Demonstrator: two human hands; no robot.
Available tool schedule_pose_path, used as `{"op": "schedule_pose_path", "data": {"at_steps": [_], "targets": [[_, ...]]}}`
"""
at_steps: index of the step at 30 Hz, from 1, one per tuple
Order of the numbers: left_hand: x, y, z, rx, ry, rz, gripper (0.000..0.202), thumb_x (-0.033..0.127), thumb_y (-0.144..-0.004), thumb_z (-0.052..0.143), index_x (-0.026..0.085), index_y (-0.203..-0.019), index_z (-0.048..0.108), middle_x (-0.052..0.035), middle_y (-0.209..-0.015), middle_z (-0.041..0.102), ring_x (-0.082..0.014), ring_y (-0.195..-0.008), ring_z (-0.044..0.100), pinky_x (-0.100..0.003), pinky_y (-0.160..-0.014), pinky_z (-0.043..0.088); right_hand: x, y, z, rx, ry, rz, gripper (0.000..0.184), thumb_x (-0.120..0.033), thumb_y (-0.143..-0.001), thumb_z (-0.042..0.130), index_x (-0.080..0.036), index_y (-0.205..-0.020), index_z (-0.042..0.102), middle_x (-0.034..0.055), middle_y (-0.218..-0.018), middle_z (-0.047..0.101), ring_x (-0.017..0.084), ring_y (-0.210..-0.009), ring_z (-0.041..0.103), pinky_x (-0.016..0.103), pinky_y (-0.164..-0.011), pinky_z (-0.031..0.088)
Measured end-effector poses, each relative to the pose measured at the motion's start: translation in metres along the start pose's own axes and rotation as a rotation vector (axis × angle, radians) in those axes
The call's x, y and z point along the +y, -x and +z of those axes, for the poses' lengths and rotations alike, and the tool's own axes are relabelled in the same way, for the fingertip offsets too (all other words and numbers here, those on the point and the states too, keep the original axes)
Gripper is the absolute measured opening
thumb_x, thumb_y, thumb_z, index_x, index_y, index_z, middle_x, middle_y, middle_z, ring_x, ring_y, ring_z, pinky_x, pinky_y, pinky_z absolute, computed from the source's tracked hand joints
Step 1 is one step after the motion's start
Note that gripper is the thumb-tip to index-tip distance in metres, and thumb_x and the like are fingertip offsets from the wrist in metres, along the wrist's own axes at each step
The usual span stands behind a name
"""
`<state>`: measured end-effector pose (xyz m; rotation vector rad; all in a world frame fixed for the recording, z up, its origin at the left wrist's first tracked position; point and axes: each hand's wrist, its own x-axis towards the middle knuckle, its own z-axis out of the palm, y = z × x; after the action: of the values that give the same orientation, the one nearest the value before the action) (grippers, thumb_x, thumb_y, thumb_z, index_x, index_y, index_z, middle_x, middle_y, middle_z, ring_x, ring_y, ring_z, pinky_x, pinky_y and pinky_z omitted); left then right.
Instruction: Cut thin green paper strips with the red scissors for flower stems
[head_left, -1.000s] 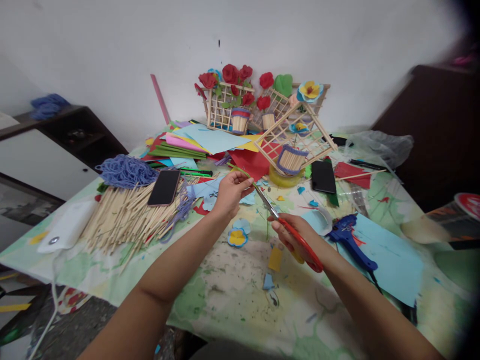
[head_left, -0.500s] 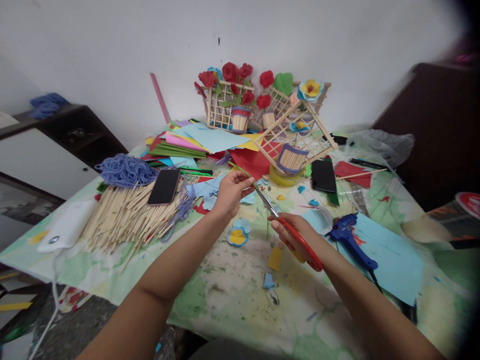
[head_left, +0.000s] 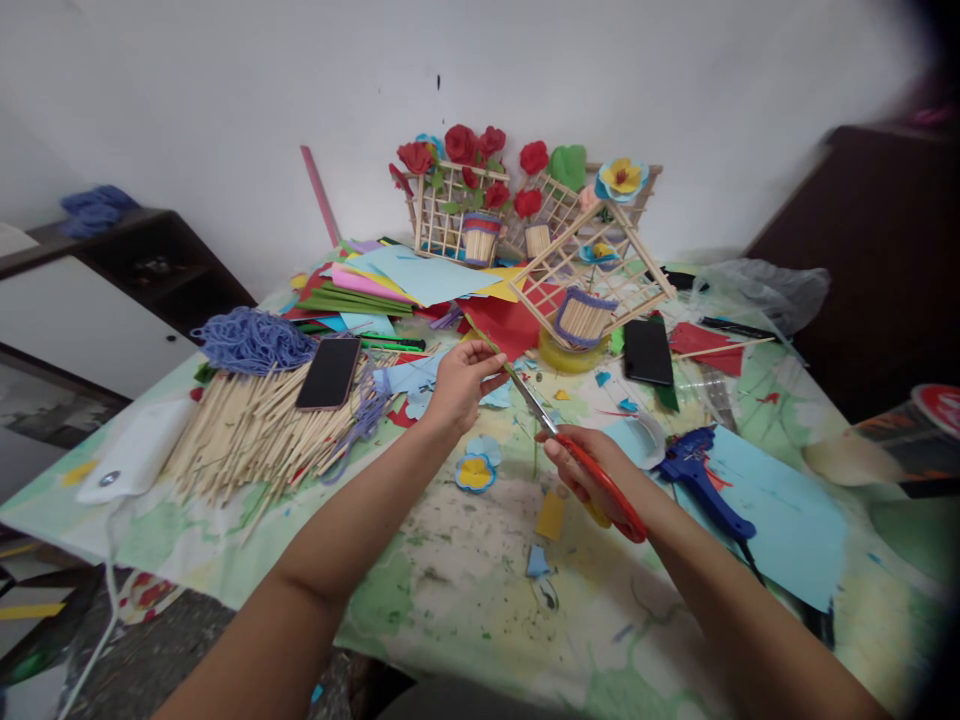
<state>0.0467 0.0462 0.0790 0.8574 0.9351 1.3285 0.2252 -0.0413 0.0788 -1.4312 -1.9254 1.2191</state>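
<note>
Scissors [head_left: 589,466] at green strip [head_left: 481,332]

Your left hand [head_left: 465,382] is pinching the green strip above the tablecloth [head_left: 450,590]. Your right hand [head_left: 607,460] is holding the scissors by the red handles, and the blades are pointing at the strip; I cannot tell if they are touching it. A blue-and-yellow paper flower [head_left: 475,472] is lying below, between your forearms.

A pale wall [head_left: 262,80] rises behind the cloth-covered table [head_left: 450,590], a dark-framed cabinet [head_left: 82,320] standing at left.

Red-handled scissors [head_left: 600,482], green strip [head_left: 482,334], purple yarn [head_left: 255,342]
</note>
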Motion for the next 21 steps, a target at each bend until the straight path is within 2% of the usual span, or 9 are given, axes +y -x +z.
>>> {"op": "schedule_pose_path", "data": {"at_steps": [21], "targets": [[0.0002,0.0024,0.001,-0.004,0.018,-0.006,0.026,0.018,-0.057,0.076,0.014,-0.071,0.054,0.0012,-0.069,0.06,-0.0098,-0.067,0.059,-0.029,-0.073,0.051,0.0032,0.0,-0.0001,0.022,0.031,-0.025,0.043,-0.055,-0.088,0.04,-0.016,-0.081,0.057,-0.0034,-0.052,0.045,0.009,-0.047,0.04,0.023,-0.047,0.032]]}}
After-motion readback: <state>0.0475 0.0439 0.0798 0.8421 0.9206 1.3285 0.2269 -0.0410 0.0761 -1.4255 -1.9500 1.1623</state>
